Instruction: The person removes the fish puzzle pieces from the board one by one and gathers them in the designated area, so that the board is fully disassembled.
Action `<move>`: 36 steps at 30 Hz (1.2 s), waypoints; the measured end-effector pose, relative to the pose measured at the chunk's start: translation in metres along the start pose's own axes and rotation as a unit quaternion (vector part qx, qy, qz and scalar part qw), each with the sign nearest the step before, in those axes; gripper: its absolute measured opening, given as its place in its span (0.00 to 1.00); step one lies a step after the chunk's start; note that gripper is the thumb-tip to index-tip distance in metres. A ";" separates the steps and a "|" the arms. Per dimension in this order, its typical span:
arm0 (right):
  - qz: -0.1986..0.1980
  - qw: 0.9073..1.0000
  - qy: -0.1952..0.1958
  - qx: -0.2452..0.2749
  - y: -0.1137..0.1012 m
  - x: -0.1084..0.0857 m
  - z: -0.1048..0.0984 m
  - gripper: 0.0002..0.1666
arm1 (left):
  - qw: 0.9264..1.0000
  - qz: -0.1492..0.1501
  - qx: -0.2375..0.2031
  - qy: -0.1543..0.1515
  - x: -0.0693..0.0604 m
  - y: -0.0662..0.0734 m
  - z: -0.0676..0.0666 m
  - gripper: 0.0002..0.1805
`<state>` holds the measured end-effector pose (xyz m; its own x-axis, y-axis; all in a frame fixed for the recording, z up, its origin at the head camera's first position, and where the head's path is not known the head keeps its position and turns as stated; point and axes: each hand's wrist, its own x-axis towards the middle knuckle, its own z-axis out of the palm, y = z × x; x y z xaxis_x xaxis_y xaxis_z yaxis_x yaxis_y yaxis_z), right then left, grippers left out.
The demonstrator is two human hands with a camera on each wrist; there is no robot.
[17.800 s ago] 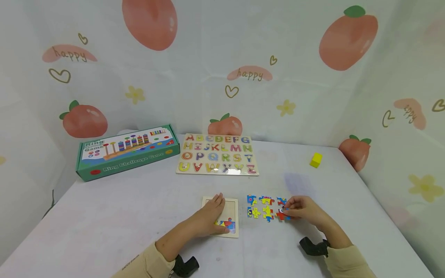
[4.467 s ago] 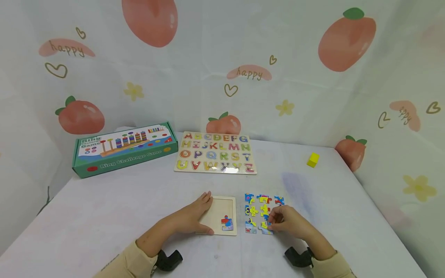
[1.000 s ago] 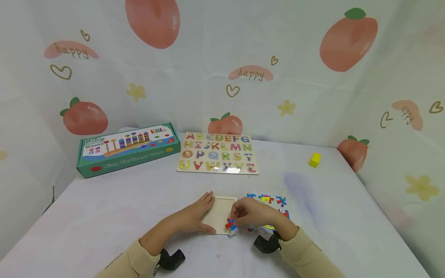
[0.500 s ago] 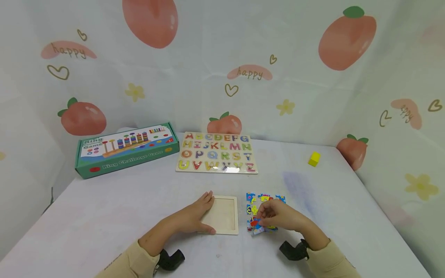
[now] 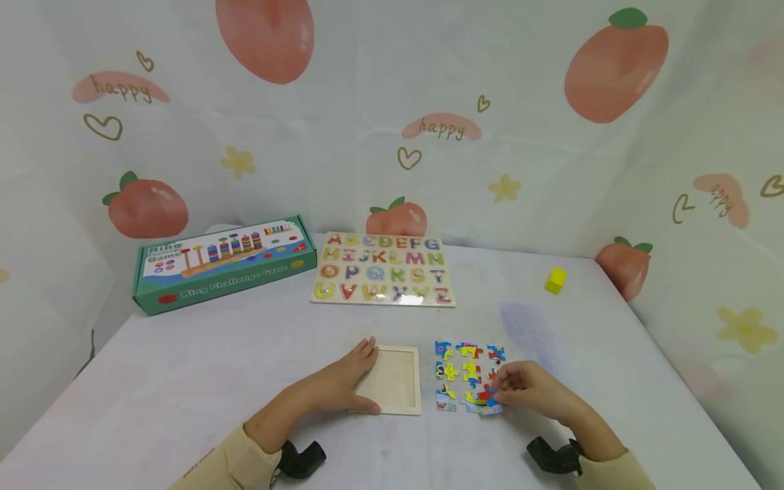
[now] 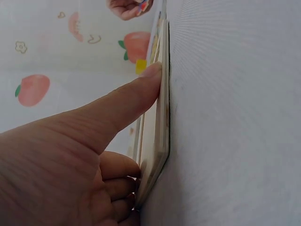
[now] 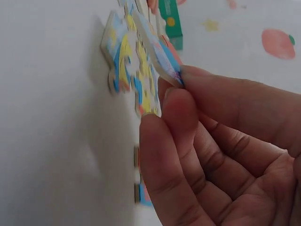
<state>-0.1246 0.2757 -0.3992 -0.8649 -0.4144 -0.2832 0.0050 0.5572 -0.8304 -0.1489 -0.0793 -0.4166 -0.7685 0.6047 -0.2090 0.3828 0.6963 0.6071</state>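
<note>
My left hand (image 5: 337,384) rests along the left side of a shallow wooden puzzle tray (image 5: 414,381), its fingers fairly straight. In the left wrist view, the thumb (image 6: 127,101) presses on the tray's near rim. The tray's visible inside is bare wood. My right hand (image 5: 533,391) pinches a red and blue jigsaw piece (image 5: 488,396) between thumb and fingertips, tilted over the lower right of the laid-out pieces. Several other jigsaw pieces (image 5: 470,371) lie in loose rows right of the tray. The right wrist view shows the pinched piece (image 7: 162,59) edge-on, close above others.
A letter board (image 5: 382,271) lies at the back middle. Left of it stands a green game box (image 5: 226,265). A yellow block (image 5: 555,280) sits at the back right, before the printed curtain (image 5: 343,150).
Half a second ago the right hand held the piece farther left; it has moved right. A second ago that piece was over the tray's lower right corner. The left hand stays put.
</note>
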 end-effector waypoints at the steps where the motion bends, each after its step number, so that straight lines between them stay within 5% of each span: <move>1: 0.006 1.000 0.005 0.004 0.002 -0.002 -0.001 0.16 | 1.000 0.000 0.000 0.000 0.000 0.000 0.000 0.56; 15: 0.040 0.998 0.021 0.042 0.019 -0.015 -0.009 0.17 | 1.000 -0.003 0.003 -0.005 0.000 0.002 0.001 0.56; 36: 0.048 0.998 0.034 -0.039 0.013 -0.011 -0.005 0.15 | 1.000 -0.006 -0.002 -0.002 -0.002 0.001 -0.001 0.56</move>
<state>-0.1175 0.2912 -0.4039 -0.8941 -0.3081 -0.3251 0.0536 0.6471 -0.7605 -0.1471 -0.0801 -0.4147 -0.7716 0.5971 -0.2193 0.3706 0.7022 0.6080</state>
